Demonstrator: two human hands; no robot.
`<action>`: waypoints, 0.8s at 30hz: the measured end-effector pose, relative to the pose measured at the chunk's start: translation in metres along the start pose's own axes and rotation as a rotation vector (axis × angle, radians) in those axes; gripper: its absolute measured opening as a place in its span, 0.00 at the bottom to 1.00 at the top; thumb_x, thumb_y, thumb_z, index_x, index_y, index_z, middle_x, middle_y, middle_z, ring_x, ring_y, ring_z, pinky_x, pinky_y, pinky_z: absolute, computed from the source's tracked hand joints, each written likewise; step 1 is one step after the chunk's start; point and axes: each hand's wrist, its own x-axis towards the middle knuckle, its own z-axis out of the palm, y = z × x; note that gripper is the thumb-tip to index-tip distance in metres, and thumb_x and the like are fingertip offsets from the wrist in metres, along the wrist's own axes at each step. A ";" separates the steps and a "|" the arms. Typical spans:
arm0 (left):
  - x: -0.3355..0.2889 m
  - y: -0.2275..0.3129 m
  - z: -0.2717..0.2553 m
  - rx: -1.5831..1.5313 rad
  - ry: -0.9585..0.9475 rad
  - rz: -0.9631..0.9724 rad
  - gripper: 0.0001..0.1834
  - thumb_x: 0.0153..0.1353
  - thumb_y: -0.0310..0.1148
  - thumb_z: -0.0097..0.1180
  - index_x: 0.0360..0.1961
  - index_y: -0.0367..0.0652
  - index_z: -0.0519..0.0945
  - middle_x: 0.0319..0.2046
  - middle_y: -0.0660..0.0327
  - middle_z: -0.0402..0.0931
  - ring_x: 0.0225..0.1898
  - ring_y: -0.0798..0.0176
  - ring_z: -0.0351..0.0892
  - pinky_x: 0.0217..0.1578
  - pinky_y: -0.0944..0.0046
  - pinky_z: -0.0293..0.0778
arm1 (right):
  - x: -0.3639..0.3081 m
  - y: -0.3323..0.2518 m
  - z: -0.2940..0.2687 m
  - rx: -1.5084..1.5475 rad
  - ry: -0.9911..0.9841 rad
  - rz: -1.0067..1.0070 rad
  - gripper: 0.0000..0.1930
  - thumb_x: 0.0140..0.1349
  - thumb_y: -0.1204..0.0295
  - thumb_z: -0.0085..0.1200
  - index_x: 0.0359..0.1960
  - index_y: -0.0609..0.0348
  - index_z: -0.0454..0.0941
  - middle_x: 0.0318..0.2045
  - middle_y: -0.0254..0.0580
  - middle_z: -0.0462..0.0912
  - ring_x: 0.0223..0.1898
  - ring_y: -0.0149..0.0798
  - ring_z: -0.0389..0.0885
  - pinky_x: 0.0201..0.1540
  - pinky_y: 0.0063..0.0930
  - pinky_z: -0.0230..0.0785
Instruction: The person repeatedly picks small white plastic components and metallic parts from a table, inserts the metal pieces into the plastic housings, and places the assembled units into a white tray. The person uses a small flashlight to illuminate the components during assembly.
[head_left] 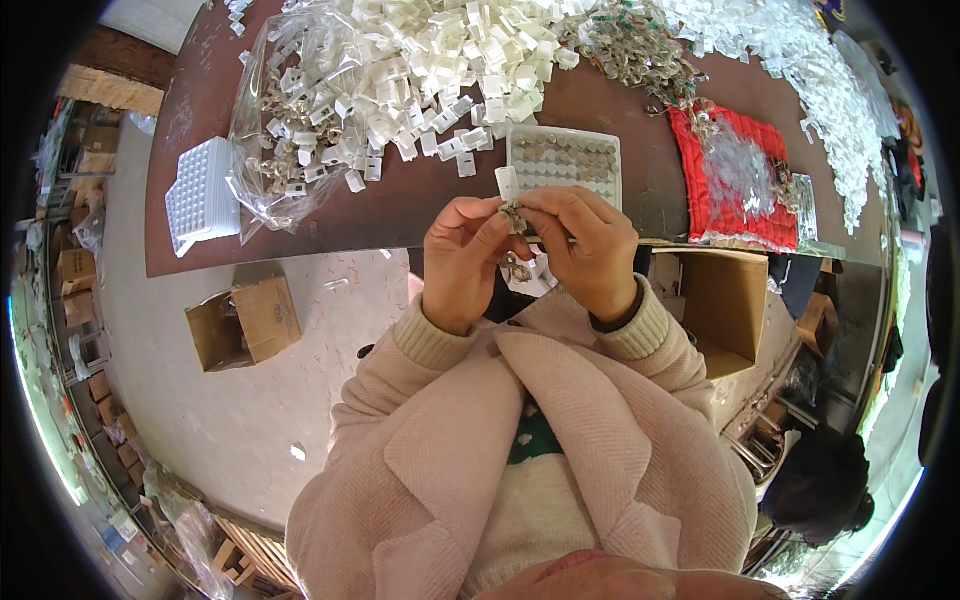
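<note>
My left hand (462,262) and my right hand (588,240) meet in front of me at the table's near edge, fingertips pinched together. Between them is a small metallic trinket (513,217), too small to name exactly. A white plastic tag (507,183) sticks up just above the fingertips. Some thin, chain-like strands (515,267) hang below the fingers. Right behind my hands lies a white tray (614,190) with rows of round, brownish pieces in its far part.
Loose white tags (400,85) form a large heap across the brown table (640,130). Tangled metallic trinkets (640,50) lie behind the tray. A red padded cloth (700,190) is on the right, stacked white trays (205,190) on the left. Cardboard boxes (270,318) stand below.
</note>
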 end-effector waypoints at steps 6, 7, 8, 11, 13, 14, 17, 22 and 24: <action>-0.007 0.004 -0.001 -0.013 -0.034 -0.053 0.06 0.70 0.24 0.54 0.46 0.40 0.78 0.39 0.57 0.83 0.31 0.64 0.83 0.32 0.64 0.81 | 0.001 -0.005 -0.010 -0.019 -0.103 -0.072 0.09 0.54 0.81 0.62 0.36 0.59 0.83 0.33 0.41 0.85 0.33 0.46 0.84 0.35 0.35 0.75; -0.008 0.003 -0.001 -0.033 -0.042 -0.065 0.06 0.70 0.25 0.54 0.46 0.40 0.79 0.39 0.57 0.83 0.31 0.64 0.83 0.33 0.64 0.81 | 0.000 -0.005 -0.012 -0.047 -0.113 -0.106 0.09 0.54 0.80 0.62 0.37 0.59 0.83 0.33 0.41 0.85 0.34 0.46 0.84 0.36 0.35 0.75; -0.009 0.003 -0.001 -0.054 -0.049 -0.072 0.06 0.70 0.25 0.54 0.46 0.40 0.79 0.39 0.58 0.83 0.32 0.65 0.82 0.33 0.65 0.81 | 0.000 -0.005 -0.013 -0.065 -0.104 -0.148 0.10 0.54 0.80 0.63 0.38 0.59 0.84 0.34 0.41 0.85 0.34 0.45 0.84 0.36 0.34 0.75; -0.010 0.000 0.001 -0.063 0.044 -0.014 0.05 0.69 0.24 0.56 0.44 0.39 0.80 0.39 0.56 0.83 0.30 0.65 0.83 0.31 0.66 0.81 | -0.008 -0.013 -0.014 -0.095 -0.117 -0.186 0.12 0.54 0.77 0.64 0.42 0.59 0.85 0.38 0.41 0.85 0.34 0.45 0.83 0.36 0.34 0.74; -0.010 -0.001 0.002 -0.081 0.052 -0.030 0.05 0.69 0.24 0.56 0.44 0.39 0.80 0.39 0.57 0.84 0.30 0.65 0.83 0.31 0.66 0.81 | -0.012 -0.015 -0.015 -0.072 -0.122 -0.147 0.14 0.55 0.77 0.64 0.45 0.59 0.85 0.40 0.43 0.84 0.35 0.44 0.83 0.37 0.34 0.75; -0.010 -0.002 0.002 -0.088 0.053 -0.041 0.05 0.69 0.25 0.56 0.45 0.39 0.80 0.39 0.57 0.84 0.30 0.66 0.83 0.31 0.66 0.81 | -0.013 -0.015 -0.015 -0.071 -0.133 -0.113 0.15 0.55 0.77 0.64 0.46 0.59 0.85 0.41 0.44 0.84 0.36 0.44 0.84 0.37 0.33 0.75; -0.012 -0.001 0.006 -0.144 0.056 -0.061 0.06 0.68 0.25 0.57 0.44 0.38 0.80 0.38 0.57 0.84 0.30 0.66 0.82 0.31 0.66 0.81 | -0.014 -0.016 -0.014 0.143 -0.041 -0.086 0.13 0.63 0.75 0.61 0.49 0.63 0.84 0.44 0.46 0.84 0.39 0.36 0.82 0.39 0.25 0.74; -0.016 0.003 0.011 -0.172 -0.027 -0.190 0.08 0.67 0.28 0.60 0.46 0.39 0.79 0.37 0.55 0.84 0.30 0.64 0.83 0.31 0.65 0.81 | -0.006 -0.004 -0.012 0.730 -0.128 0.705 0.13 0.68 0.75 0.59 0.50 0.69 0.80 0.38 0.34 0.85 0.37 0.24 0.80 0.38 0.20 0.74; -0.017 0.003 0.013 -0.103 0.014 -0.223 0.09 0.67 0.30 0.60 0.46 0.39 0.79 0.37 0.54 0.84 0.29 0.64 0.83 0.30 0.65 0.80 | -0.006 0.000 -0.013 0.858 -0.148 0.724 0.11 0.66 0.75 0.60 0.46 0.69 0.81 0.33 0.35 0.86 0.34 0.26 0.83 0.38 0.19 0.76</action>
